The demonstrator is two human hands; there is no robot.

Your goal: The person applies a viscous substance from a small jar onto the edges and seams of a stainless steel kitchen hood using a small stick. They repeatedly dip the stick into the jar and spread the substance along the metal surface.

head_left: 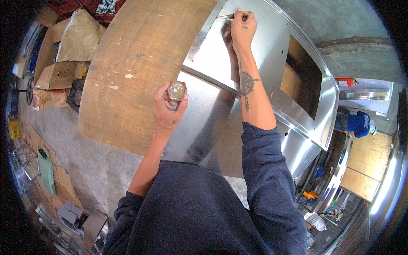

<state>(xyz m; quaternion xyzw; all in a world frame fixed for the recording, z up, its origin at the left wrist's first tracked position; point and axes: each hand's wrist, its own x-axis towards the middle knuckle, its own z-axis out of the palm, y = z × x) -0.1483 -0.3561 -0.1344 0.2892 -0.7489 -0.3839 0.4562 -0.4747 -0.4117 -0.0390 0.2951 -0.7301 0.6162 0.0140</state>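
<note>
My left hand [166,114] is closed around a small see-through container [176,91], a bottle or jar with some red on its side. It is held over the line where the wooden board [127,72] meets the sheet-metal piece [267,46]. Further off, the fingers of my right hand [243,30] pinch a thin brownish stick [223,16] whose end points left, by the metal's raised edge. Whether the stick has a bristle tip is too small to tell. A shiny seam strip [212,80] crosses the metal between my arms.
A rectangular cutout [301,76] opens in the metal on the right. Cardboard boxes [57,75] stand at the far left, and a grey box [71,213] lies lower left. Another person [358,124] in blue bends beside a wooden tabletop [366,165] on the right.
</note>
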